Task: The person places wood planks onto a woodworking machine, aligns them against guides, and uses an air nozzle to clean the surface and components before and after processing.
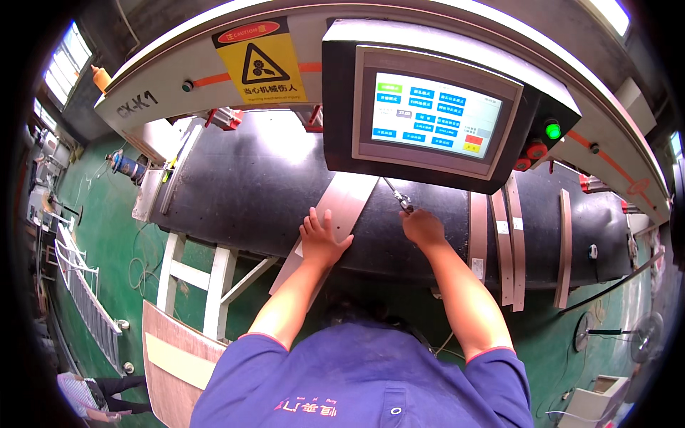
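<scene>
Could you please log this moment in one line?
left hand: on brown panel | right hand: gripping metal tool | brown strips: on black table | screen: lit

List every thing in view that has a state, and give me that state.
Board, lying slantwise on the table.
Table, black-topped; bearing the board and strips.
Strips, four lying lengthwise away from the person, near ends past the table's edge.
Left hand, spread on the board.
Right hand, closed on the tool.
Tool, held, pointing away.
Screen, lit.
Green button, lit.
</scene>
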Demonstrator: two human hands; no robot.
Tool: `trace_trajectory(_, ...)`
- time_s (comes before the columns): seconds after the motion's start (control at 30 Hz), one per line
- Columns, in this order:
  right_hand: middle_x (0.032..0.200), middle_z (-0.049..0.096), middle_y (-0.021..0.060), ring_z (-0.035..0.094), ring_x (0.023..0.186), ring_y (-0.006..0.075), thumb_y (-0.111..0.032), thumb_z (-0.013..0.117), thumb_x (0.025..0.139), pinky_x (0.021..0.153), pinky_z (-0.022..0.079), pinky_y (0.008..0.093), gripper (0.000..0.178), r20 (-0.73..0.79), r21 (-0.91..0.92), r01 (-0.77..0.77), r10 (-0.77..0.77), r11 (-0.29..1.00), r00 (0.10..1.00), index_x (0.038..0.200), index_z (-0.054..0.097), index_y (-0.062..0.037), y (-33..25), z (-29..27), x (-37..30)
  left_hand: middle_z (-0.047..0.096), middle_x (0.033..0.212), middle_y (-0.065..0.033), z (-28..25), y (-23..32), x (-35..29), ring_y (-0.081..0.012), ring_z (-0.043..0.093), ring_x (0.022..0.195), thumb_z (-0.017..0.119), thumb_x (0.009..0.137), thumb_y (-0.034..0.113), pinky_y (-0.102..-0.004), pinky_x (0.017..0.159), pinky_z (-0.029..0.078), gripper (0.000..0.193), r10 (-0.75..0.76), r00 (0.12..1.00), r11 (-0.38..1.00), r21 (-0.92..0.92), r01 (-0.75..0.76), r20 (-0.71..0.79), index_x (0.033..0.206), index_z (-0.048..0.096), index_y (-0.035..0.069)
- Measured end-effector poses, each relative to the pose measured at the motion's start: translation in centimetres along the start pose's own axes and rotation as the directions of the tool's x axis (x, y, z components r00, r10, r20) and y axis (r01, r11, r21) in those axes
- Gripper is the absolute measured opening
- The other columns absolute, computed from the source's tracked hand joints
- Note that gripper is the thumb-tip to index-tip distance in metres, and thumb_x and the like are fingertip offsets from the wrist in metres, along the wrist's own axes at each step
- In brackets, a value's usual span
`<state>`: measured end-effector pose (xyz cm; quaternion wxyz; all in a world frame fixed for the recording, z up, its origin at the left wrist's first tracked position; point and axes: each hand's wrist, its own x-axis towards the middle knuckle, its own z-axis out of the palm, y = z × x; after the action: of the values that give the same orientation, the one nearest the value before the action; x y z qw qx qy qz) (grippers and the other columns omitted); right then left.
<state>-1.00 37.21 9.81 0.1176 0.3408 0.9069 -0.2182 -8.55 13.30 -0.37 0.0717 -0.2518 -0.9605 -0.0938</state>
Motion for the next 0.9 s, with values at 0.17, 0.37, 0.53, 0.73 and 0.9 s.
trace_trajectory(0.17, 0.118, 0.066, 0.018, 0.062, 0.113, 0.036, -0.043, 0.048, 0.097, 0.095, 0.049, 0.0468, 0.046, 0.027, -0.059, 0.0, 0.002, 0.998, 1.0, 0.112, 0.068, -0.0037, -0.2, -1.0, -0.5, 0.027, 0.148, -0.0307, -0.4, 0.0, 0.3, -0.0453, 0.033, 0.131, 0.066, 0.078, 0.062, -0.0545, 0.106, 0.029, 0.091, -0.006, 0.999, 1.0, 0.015, 0.005, 0.035, 0.143, 0.031, 0.007)
trace_trajectory(0.37, 0.119, 0.067, 0.017, 0.063, 0.113, 0.0345, -0.038, 0.047, 0.097, 0.095, 0.049, 0.0444, 0.043, 0.064, -0.035, -0.023, 0.025, 0.999, 0.998, 0.113, 0.068, -0.0034, -1.3, -2.1, -0.9, 0.028, 0.148, -0.031, -0.6, 0.1, 0.3, -0.0448, 0.034, 0.13, 0.064, 0.078, 0.063, -0.0537, 0.105, 0.03, 0.092, 0.003, 0.999, 0.999, 0.037, -0.004, 0.043, 0.143, 0.032, 0.006)
trace_trajectory(0.53, 0.116, 0.068, 0.0173, 0.063, 0.112, 0.0348, -0.036, 0.048, 0.096, 0.093, 0.05, 0.0447, 0.041, 0.041, -0.081, 0.029, -0.026, 0.996, 0.999, 0.111, 0.069, -0.0039, -0.6, -1.8, -0.4, 0.03, 0.146, -0.0315, -0.4, 0.1, 0.4, -0.0468, 0.035, 0.129, 0.067, 0.078, 0.061, -0.0548, 0.104, 0.031, 0.09, 0.023, 1.0, 0.999, 0.031, -0.023, -0.006, 0.142, 0.032, 0.007)
trace_trajectory(0.73, 0.116, 0.069, 0.016, 0.066, 0.108, 0.0342, -0.023, 0.047, 0.093, 0.09, 0.053, 0.0439, 0.035, 0.037, -0.144, 0.037, -0.032, 0.989, 0.999, 0.112, 0.07, -0.0043, -1.3, -1.7, -0.2, 0.031, 0.145, -0.0312, -0.1, 0.2, 0.4, -0.0464, 0.036, 0.128, 0.067, 0.078, 0.062, -0.0548, 0.103, 0.032, 0.09, 0.031, 0.999, 0.999, 0.041, -0.029, -0.035, 0.142, 0.033, 0.007)
trace_trajectory(0.9, 0.115, 0.069, 0.0163, 0.065, 0.11, 0.0342, -0.027, 0.047, 0.095, 0.093, 0.051, 0.0427, 0.036, -0.001, -0.051, -0.008, 0.008, 0.999, 1.0, 0.11, 0.07, -0.0039, -1.2, -1.8, -0.2, 0.031, 0.144, -0.0304, -0.3, 0.3, 0.5, -0.046, 0.036, 0.127, 0.067, 0.077, 0.061, -0.055, 0.103, 0.032, 0.091, 0.034, 0.999, 0.999, 0.033, -0.033, -0.027, 0.142, 0.032, 0.007)
